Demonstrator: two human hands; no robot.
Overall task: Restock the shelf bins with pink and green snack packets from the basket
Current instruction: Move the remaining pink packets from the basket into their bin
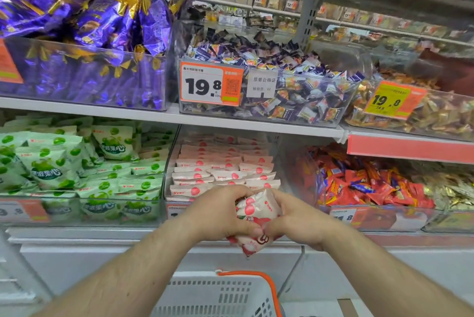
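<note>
Nearest, directly below both forearms, stands the white slotted basket (220,296) with its orange handle (266,288); its inside cannot be seen from this angle. Above it, the left hand (218,211) and the right hand (300,219) are brought together around a small bundle of pink snack packets (256,216), fingers of each curled over the top and thumbs pressing in from the near side, so the bundle is clasped between the two palms. One packet's lower corner juts out beneath the thumbs, toward the basket.

Just beyond the fingertips sits the clear bin of pink packets (223,170), stacked in flat rows; the held bundle hovers at that bin's front edge, partly covering its price label. To the left of the left hand lies the bin of green packets (84,175), heaped loosely and well filled. To the right of the right hand is a bin of red and blue wrapped sweets (364,185).

Farther off and above the hands, the upper shelf carries purple and gold bags (89,42) on the left, a bin of small purple and white candies (272,80) straight ahead bearing a price tag (210,84) reading 19.8, and gold-wrapped sweets (423,111) on the right.
</note>
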